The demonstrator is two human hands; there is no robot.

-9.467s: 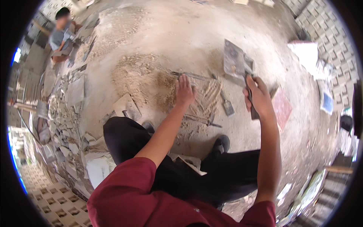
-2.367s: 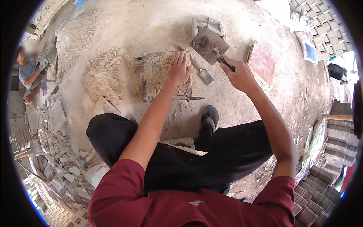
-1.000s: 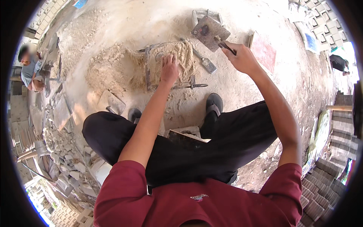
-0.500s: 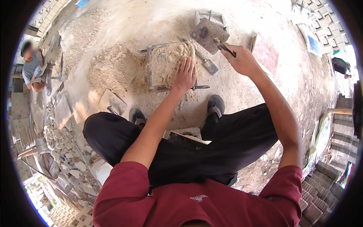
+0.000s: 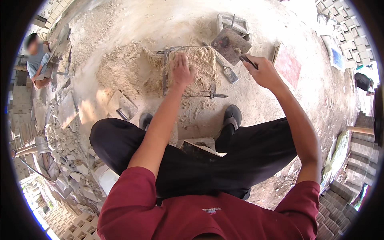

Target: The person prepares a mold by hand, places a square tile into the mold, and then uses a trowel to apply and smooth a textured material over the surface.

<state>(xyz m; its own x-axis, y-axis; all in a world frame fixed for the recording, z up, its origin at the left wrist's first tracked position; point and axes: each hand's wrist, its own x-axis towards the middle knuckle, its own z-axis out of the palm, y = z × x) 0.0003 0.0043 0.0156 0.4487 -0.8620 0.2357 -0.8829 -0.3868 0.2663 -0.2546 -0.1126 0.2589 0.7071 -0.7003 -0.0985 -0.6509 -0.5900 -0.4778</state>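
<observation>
My left hand (image 5: 183,73) lies on damp-looking sandy mix inside a square metal mould frame (image 5: 165,76), its fingers stretched forward and slightly blurred. The mix fills the frame, with uneven hollows on its surface. To the right, my right hand (image 5: 262,71) is closed round the dark handle of a trowel with a square, stained metal plate (image 5: 231,45). That plate tilts beside a second, greyish frame (image 5: 242,27) farther away. Between the filled mould and the trowel lies a narrow flat-bladed tool (image 5: 229,74) on the ground.
Loose sandy mix (image 5: 118,72) is heaped left of the mould. A reddish board (image 5: 288,66) lies at the right. Near my left foot is a square slab with a handle (image 5: 122,104). Rubble (image 5: 76,168) covers the left side; another person (image 5: 39,62) sits beyond. Stacked blocks (image 5: 340,210) stand lower right.
My left hand has moved from the mould's right side leftward to the middle of the mix. My right hand keeps its grip on the trowel; the whole view has shifted slightly.
</observation>
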